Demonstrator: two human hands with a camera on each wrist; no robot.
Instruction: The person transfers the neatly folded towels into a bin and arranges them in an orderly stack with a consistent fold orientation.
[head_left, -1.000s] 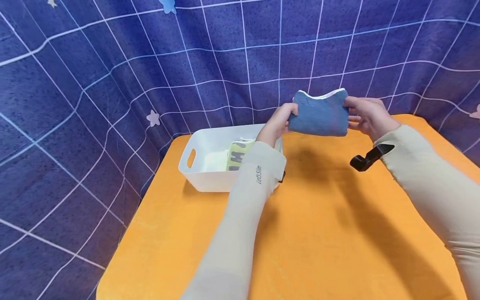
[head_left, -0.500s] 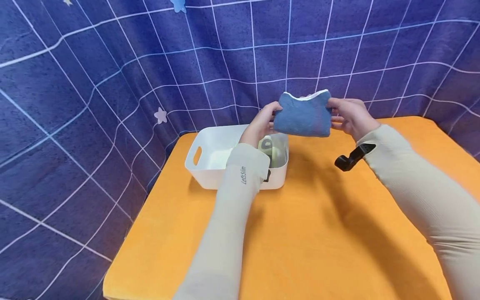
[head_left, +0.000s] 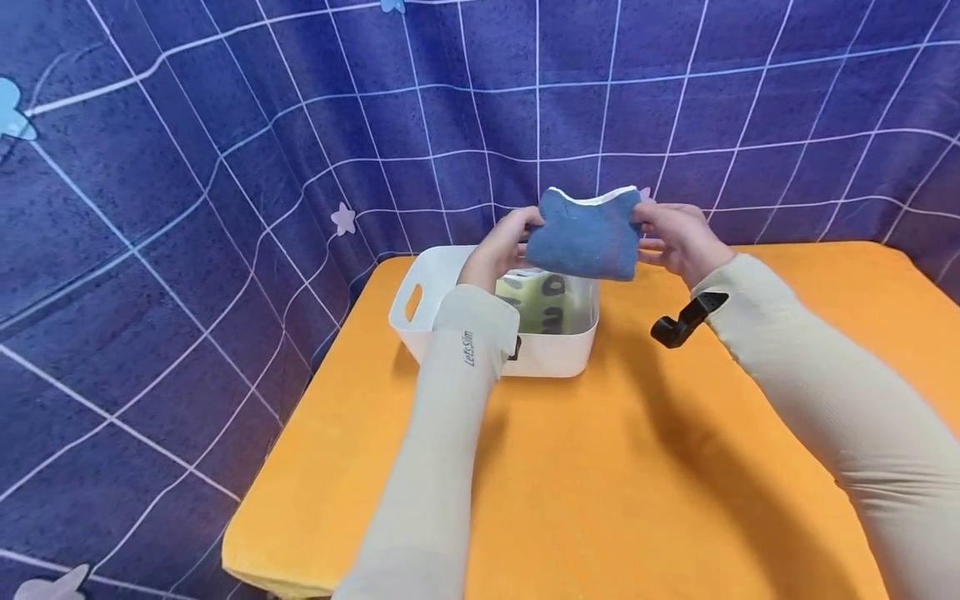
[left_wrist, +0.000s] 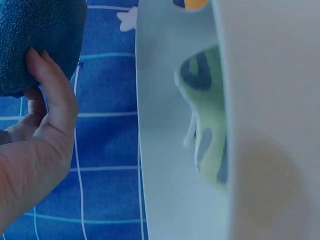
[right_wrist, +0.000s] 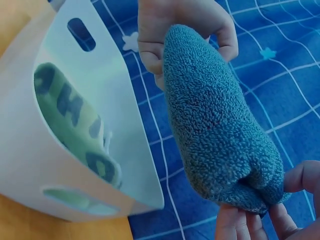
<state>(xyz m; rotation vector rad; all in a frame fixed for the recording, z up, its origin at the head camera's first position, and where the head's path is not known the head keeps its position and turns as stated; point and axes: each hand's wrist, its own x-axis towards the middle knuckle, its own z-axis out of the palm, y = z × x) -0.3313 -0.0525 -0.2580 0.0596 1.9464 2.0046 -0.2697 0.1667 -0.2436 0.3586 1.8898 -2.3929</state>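
A folded blue terry towel [head_left: 585, 237] with a white edge on top is held up between my two hands, above the right part of a white plastic bin [head_left: 551, 357]. My left hand [head_left: 498, 246] grips its left end; in the left wrist view the fingertips [left_wrist: 37, 62] press into the pile. At the other end my right hand [head_left: 678, 237] pinches the towel between thumb and fingers, its fingertips [right_wrist: 235, 222] at the lower folds in the right wrist view. Inside the bin lies a yellow-green folded cloth [head_left: 536, 304] with dark grey letters, partly covered by my left arm.
The bin stands at the back of an orange-covered table [head_left: 585, 483], near a blue curtain [head_left: 480, 100] with a white grid. An oval handle hole [head_left: 413, 302] opens in its left end. A black strap mount [head_left: 690, 319] juts from my right wrist.
Both hands have carried the towel leftward, from beside the bin to over its right part. The head view has turned slightly, so the bin appears farther right. Both grips stay the same.
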